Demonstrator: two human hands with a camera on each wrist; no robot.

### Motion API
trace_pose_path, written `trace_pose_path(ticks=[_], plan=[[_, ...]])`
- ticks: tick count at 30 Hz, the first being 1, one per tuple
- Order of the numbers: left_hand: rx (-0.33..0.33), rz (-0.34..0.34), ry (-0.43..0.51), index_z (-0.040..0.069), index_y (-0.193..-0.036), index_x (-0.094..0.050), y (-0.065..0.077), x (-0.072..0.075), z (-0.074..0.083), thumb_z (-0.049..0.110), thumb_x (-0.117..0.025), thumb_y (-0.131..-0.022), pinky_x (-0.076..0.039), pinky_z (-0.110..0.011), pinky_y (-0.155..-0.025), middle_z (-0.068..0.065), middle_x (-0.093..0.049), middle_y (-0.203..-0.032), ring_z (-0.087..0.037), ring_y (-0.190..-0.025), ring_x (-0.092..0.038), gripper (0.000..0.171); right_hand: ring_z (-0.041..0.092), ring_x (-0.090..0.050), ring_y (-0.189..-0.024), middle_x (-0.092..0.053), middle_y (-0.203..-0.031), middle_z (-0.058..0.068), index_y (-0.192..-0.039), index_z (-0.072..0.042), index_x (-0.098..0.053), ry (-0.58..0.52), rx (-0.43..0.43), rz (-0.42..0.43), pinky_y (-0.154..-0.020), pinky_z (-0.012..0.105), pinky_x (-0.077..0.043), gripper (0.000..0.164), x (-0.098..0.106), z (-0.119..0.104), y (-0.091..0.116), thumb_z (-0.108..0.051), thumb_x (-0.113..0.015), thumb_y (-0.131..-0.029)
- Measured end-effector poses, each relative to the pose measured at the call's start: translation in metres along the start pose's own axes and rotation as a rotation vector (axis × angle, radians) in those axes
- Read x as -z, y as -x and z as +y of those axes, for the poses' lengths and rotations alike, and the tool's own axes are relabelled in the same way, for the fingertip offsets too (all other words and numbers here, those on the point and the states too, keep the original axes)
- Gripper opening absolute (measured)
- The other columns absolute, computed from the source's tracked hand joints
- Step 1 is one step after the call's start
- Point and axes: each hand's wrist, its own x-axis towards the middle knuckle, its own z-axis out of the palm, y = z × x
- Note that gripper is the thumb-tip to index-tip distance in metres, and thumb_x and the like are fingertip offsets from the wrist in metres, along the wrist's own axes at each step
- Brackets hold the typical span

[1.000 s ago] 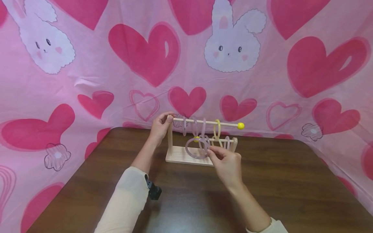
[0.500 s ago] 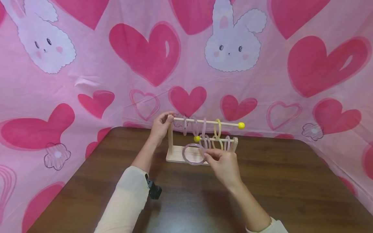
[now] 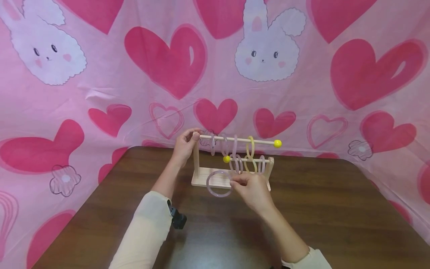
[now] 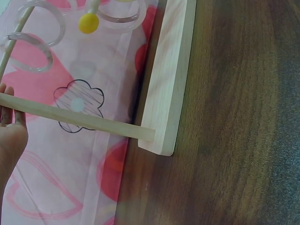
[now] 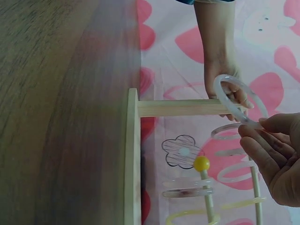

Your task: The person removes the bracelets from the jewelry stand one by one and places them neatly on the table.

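My right hand (image 3: pixel 253 190) pinches a translucent lavender bangle (image 3: pixel 208 183) between thumb and fingers, in front of a wooden bangle stand (image 3: pixel 201 180). In the right wrist view the held bangle (image 5: pixel 221 97) is off the rods, tilted, with the fingertips at its lower end. My left hand (image 3: pixel 183 148) holds the top of the stand's left post (image 3: pixel 196 158). On the upper rod (image 3: pixel 265 142) hang lavender bangles and a yellow bangle (image 3: pixel 252 149). The lower rod (image 3: pixel 256 161) carries more lavender bangles and another yellow one, partly behind my right hand.
Yellow balls cap the upper rod's right end (image 3: pixel 277 143) and the lower rod's left end (image 3: pixel 226 159). The stand is on a dark wooden table (image 3: pixel 208 231). Behind it hangs a pink cloth (image 3: pixel 215 86) with hearts and rabbits. A small black camera (image 3: pixel 178 220) sits on the left wrist.
My right hand has drawn the lavender bangle down and left, away from the lower rod's yellow ball, toward the stand's front. The left hand stays on the post.
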Motion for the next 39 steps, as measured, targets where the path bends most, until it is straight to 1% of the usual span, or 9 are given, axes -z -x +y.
trace_pose_path(ticks=[6,12,19,21,22,25,28,30,39], plan=[[-0.004,0.0,-0.001,-0.012,-0.114,-0.053,-0.001,0.001,-0.001,0.015,-0.057,-0.088,-0.044,-0.025,-0.086,-0.014,-0.063,-0.103,-0.005,-0.09,-0.056,0.038,0.015,-0.064,-0.072,-0.068,-0.078,0.006,-0.077,-0.003,-0.074,-0.074,-0.083,-0.058,-0.06,0.025,-0.052,0.007,-0.005,0.006,-0.002,0.0,-0.075,-0.072],[-0.002,0.002,0.002,-0.011,-0.114,-0.055,-0.001,0.001,-0.001,0.016,-0.058,-0.088,-0.044,-0.026,-0.086,-0.008,-0.064,-0.1,-0.005,-0.09,-0.056,0.037,0.015,-0.063,-0.069,-0.063,-0.077,0.006,-0.076,-0.001,-0.073,-0.125,-0.117,-0.103,-0.054,0.021,-0.05,0.006,-0.01,0.009,0.0,0.003,-0.074,-0.072],[0.0,-0.01,-0.008,-0.011,-0.114,-0.054,-0.002,0.001,-0.002,0.015,-0.057,-0.089,-0.043,-0.027,-0.089,-0.025,-0.058,-0.11,-0.007,-0.092,-0.055,0.036,0.021,-0.066,-0.064,-0.068,-0.072,0.013,-0.081,0.006,-0.07,-0.238,-0.19,-0.209,-0.054,0.021,-0.052,0.005,-0.019,0.008,0.002,0.004,-0.069,-0.077],[0.002,-0.007,-0.014,-0.011,-0.114,-0.054,-0.002,0.001,-0.002,0.014,-0.056,-0.089,-0.043,-0.027,-0.088,-0.024,-0.059,-0.109,-0.006,-0.092,-0.056,0.035,0.023,-0.066,-0.062,-0.067,-0.072,0.015,-0.082,0.008,-0.069,-0.272,-0.212,-0.237,-0.053,0.022,-0.052,0.006,-0.022,0.008,0.003,0.005,-0.067,-0.078],[0.002,-0.005,-0.016,-0.01,-0.114,-0.054,-0.002,0.001,-0.002,0.014,-0.057,-0.089,-0.043,-0.027,-0.088,-0.023,-0.06,-0.108,-0.006,-0.092,-0.056,0.035,0.024,-0.066,-0.063,-0.067,-0.079,0.02,-0.082,0.009,-0.069,-0.297,-0.223,-0.248,-0.053,0.022,-0.052,0.006,-0.024,0.008,0.004,0.006,-0.066,-0.078],[0.003,-0.001,-0.022,-0.01,-0.114,-0.055,-0.002,0.001,-0.002,0.014,-0.057,-0.089,-0.044,-0.027,-0.088,-0.018,-0.062,-0.106,-0.006,-0.092,-0.056,0.034,0.025,-0.066,-0.062,-0.066,-0.08,0.024,-0.083,0.011,-0.068,-0.348,-0.252,-0.288,-0.053,0.025,-0.053,0.007,-0.028,0.009,0.006,0.006,-0.065,-0.079],[-0.002,0.004,-0.02,-0.011,-0.114,-0.054,-0.001,0.001,-0.002,0.013,-0.056,-0.09,-0.044,-0.027,-0.087,-0.017,-0.063,-0.106,-0.006,-0.092,-0.056,0.034,0.026,-0.066,-0.062,-0.066,-0.078,0.022,-0.085,0.012,-0.067,-0.388,-0.278,-0.337,-0.054,0.03,-0.054,0.008,-0.032,0.01,0.008,0.007,-0.064,-0.08],[-0.006,0.006,-0.016,-0.011,-0.114,-0.054,-0.001,0.001,-0.002,0.013,-0.056,-0.089,-0.044,-0.027,-0.087,-0.02,-0.062,-0.106,-0.005,-0.091,-0.056,0.034,0.026,-0.065,-0.059,-0.066,-0.069,0.016,-0.085,0.013,-0.066,-0.394,-0.292,-0.367,-0.053,0.031,-0.054,0.008,-0.034,0.011,0.009,0.006,-0.063,-0.08],[0.0,0.0,-0.009,-0.01,-0.112,-0.056,-0.001,0.0,-0.001,0.01,-0.057,-0.09,-0.044,-0.025,-0.085,-0.026,-0.058,-0.109,-0.006,-0.09,-0.055,0.03,0.023,-0.065,-0.059,-0.066,-0.07,0.017,-0.088,0.016,-0.064,-0.447,-0.348,-0.466,-0.054,0.03,-0.054,0.013,-0.042,0.019,0.007,0.006,-0.058,-0.081]])
